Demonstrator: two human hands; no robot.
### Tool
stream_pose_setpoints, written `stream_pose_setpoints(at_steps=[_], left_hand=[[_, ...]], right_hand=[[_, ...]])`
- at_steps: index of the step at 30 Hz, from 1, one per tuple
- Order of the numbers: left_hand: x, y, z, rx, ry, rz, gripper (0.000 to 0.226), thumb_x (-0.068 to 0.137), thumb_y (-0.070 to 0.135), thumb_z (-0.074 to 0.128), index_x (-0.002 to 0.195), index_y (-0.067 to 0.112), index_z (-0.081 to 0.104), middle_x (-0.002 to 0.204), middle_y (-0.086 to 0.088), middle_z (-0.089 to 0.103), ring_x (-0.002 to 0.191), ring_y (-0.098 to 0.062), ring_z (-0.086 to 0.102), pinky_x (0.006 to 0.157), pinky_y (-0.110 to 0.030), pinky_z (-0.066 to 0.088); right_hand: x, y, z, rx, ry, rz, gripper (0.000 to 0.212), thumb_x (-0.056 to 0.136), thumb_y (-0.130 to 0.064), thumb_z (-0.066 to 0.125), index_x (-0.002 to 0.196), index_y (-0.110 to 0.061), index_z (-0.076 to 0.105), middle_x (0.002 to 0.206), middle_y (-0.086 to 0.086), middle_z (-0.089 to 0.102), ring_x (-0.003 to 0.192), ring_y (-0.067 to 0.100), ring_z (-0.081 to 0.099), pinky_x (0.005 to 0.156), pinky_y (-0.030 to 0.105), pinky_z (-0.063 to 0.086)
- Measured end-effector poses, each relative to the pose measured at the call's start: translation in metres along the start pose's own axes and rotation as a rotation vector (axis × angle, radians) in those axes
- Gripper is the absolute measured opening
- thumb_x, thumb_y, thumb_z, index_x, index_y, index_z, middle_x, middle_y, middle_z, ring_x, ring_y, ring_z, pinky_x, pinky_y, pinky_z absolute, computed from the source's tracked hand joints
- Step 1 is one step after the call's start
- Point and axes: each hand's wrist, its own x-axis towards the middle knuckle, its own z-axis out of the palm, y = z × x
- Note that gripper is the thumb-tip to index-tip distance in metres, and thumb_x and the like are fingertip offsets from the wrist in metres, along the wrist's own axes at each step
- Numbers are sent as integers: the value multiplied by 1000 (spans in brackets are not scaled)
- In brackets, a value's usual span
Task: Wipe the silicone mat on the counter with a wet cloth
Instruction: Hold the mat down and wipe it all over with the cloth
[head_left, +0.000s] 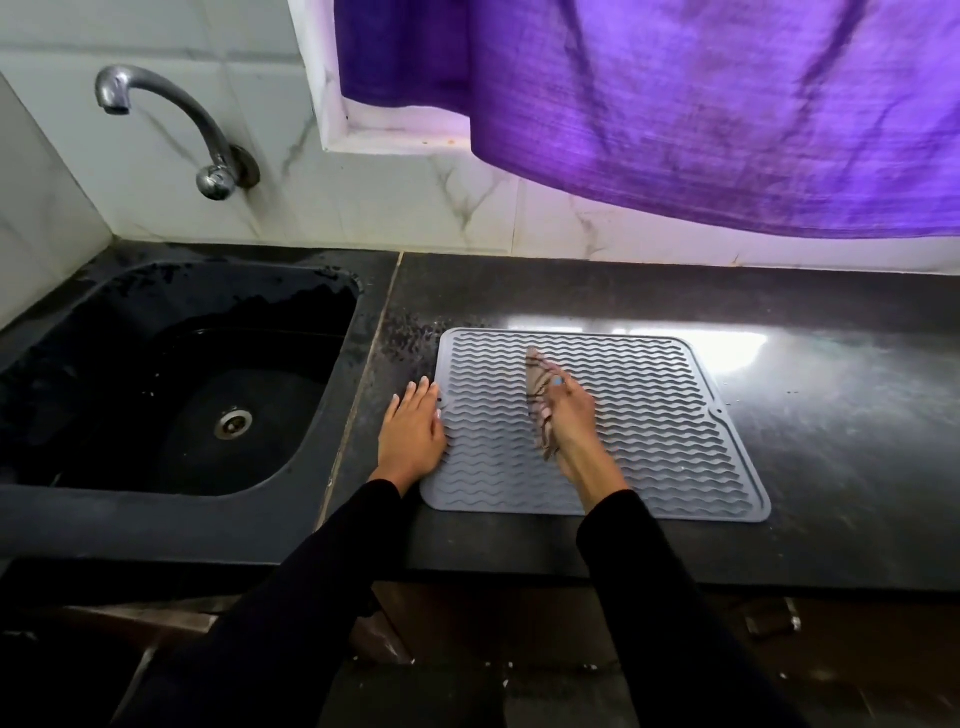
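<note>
A grey silicone mat (654, 415) with wavy ridges lies flat on the dark counter (831, 467), just right of the sink. My right hand (569, 421) is closed around a pale cloth with dark stripes (537, 387), pressed on the middle of the mat. The cloth sticks out past my fingers toward the wall. My left hand (413, 431) lies flat, fingers together, on the counter against the mat's left edge, its thumb side touching the rim.
A black sink (171, 312) with a metal drain sits to the left, wet inside. A metal tap (171, 119) comes out of the tiled wall above it. A purple curtain (701, 104) hangs over the back of the counter.
</note>
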Motion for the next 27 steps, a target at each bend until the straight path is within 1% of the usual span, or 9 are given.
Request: stream_pose_setpoints(at_steps=[2,4,8,12,16,18,22,24,27], left_hand=[[5,1,-4,-65,45,-23,48,94,23,27,138,8,39,148,-11,36,139,-24,28,115,-37,16],[12,1,-7,-91,81,-50,44,92,15,35,135,5,43,144,-13,41,136,-25,34,113,-39,22],[22,-3,-7,-13,29,-44,48,95,13,35,142,4,29,152,-13,25,143,-23,18,117,-37,10],[29,-6,-2,28,-14,-39,47,99,20,28,144,5,25,154,-10,21,144,-20,15,117,-36,4],[27,-5,1,52,9,-40,47,99,21,29,143,7,28,154,-9,23,144,-19,16,117,-35,4],[28,-6,0,46,-12,-48,47,99,21,28,143,7,27,154,-8,22,144,-19,15,117,-35,3],[31,1,-4,19,-48,-78,48,99,26,22,143,7,27,154,-9,21,144,-20,12,117,-39,1],[34,5,-4,39,-41,-57,54,96,30,15,144,7,26,155,-9,20,145,-20,11,117,-39,-1],[39,10,-2,51,-57,-41,66,87,35,7,145,7,22,155,-10,17,145,-20,9,117,-37,-2]], right_hand=[[-9,8,16,-375,-56,-308,36,100,-17,36,133,-19,51,104,-2,64,87,1,63,72,17,49],[-19,35,31,-831,-179,-527,40,99,-19,40,139,-22,43,136,-1,51,123,14,48,103,30,38],[-29,79,45,-1369,-73,-776,59,80,-26,53,134,-3,49,137,15,52,129,32,47,111,46,27],[-17,70,36,-1209,-178,-716,59,85,-28,29,137,-5,45,141,14,48,135,31,40,115,39,18],[-8,56,31,-961,-319,-547,45,92,-16,48,137,-15,48,139,6,52,124,24,50,114,31,30],[-4,37,30,-715,-339,-317,39,92,-14,53,131,-16,54,121,9,65,90,17,63,89,31,51],[16,-6,22,33,-201,133,30,95,-5,46,120,6,57,95,10,64,52,4,61,51,17,49],[28,-16,21,-28,-57,-10,31,93,-6,49,122,0,58,103,5,65,68,9,65,61,17,50],[28,-12,31,-565,-5,-384,38,94,-9,51,131,-17,54,108,-1,64,90,18,61,77,13,45]])
